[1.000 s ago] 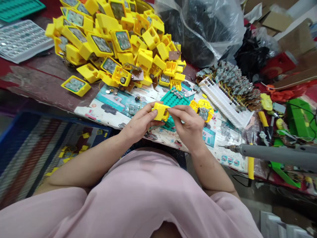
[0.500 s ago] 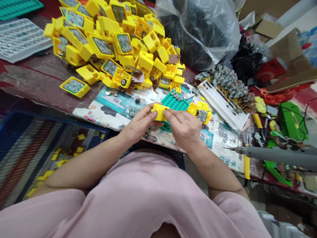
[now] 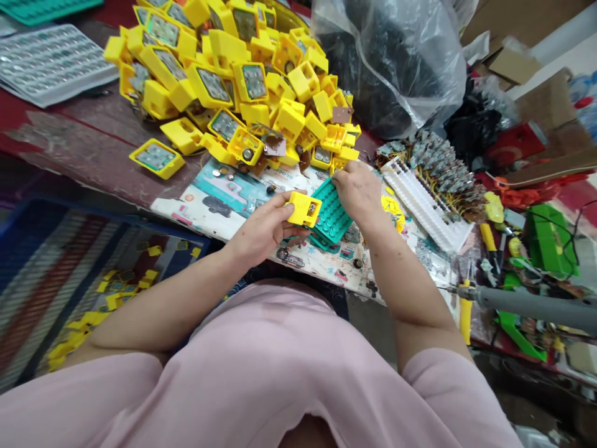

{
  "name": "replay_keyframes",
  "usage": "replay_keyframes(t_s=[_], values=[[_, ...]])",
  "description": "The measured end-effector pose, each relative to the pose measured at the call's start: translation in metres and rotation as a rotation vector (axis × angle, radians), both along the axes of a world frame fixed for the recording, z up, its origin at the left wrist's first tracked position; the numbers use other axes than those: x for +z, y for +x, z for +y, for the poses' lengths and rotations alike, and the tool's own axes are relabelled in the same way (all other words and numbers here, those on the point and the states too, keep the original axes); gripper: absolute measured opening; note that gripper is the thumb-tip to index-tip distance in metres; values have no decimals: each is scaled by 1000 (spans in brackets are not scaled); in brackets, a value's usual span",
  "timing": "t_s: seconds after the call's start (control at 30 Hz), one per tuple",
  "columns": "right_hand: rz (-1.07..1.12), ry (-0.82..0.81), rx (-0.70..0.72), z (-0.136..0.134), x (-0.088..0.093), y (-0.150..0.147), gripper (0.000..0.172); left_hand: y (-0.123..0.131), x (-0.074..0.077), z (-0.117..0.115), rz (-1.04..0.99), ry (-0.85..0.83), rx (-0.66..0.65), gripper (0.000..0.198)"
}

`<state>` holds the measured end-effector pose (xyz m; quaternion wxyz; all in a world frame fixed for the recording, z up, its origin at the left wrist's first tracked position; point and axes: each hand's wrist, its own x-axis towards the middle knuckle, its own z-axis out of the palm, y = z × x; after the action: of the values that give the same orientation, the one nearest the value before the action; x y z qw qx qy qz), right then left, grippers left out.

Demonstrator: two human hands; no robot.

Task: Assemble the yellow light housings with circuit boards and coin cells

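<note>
My left hand [image 3: 267, 229] is closed round a small yellow plastic casing [image 3: 303, 210], its thumb along one side. A compartment with metal parts shows at the casing's right end. My right hand [image 3: 359, 190] is at the far end of a green ridged tray [image 3: 334, 214], fingers bent together and pointing down. Whatever is between those fingertips is hidden, as is the tray's far end beneath them. Some yellow pieces [image 3: 393, 210] lie just beyond my right wrist.
A heap of yellow casings [image 3: 252, 81] with circuit boards fills the back left. Loose round cells [image 3: 224, 172] lie before it. Right of my hands are a white foam rack [image 3: 426, 205], wired boards [image 3: 431, 158] and a grey soldering iron [image 3: 517, 303] pointing inward.
My right hand has left the yellow casing and moved up and right to the green tray's far end. The left hand still holds the casing. The whole view has shifted slightly.
</note>
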<state>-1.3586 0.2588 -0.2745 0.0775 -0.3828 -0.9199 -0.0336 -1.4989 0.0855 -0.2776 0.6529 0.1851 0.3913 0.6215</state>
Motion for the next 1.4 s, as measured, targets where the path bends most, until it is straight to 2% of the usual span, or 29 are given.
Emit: replay_keyframes(t_s=[0.1,0.17,0.3,0.37,0.47,0.57,0.63,0.7,0.87,0.97,1.2,1.3,1.4], values=[[76,-43,-13,-9,7,4,21,0,0,0,-7,6,5,43],[245,-114,3,-19,12,12,17,0,1,0,-22,8,-3,44],[712,-425,-7,-47,15,31,10,3,2,2,8,-6,-21,49],[877,-597,-39,-62,15,39,16,6,3,4,77,-14,-7,52],[969,-735,-74,-82,16,50,17,12,3,4,196,3,0,50],[1001,-767,-102,-97,20,59,10,19,5,4,328,31,-7,44],[998,-726,-96,-107,22,64,10,23,6,5,398,30,-15,42],[961,-616,-57,-116,24,66,11,27,7,6,457,25,-24,41],[872,-182,85,-129,22,65,13,37,4,8,570,71,-29,44],[794,2,127,-128,16,64,14,41,2,7,566,110,-52,45],[660,219,190,-121,3,67,18,45,-1,3,655,129,-66,44],[643,202,198,-121,0,68,19,48,-1,1,640,127,-68,42],[703,110,176,-122,0,67,17,49,-3,0,713,147,-52,39]])
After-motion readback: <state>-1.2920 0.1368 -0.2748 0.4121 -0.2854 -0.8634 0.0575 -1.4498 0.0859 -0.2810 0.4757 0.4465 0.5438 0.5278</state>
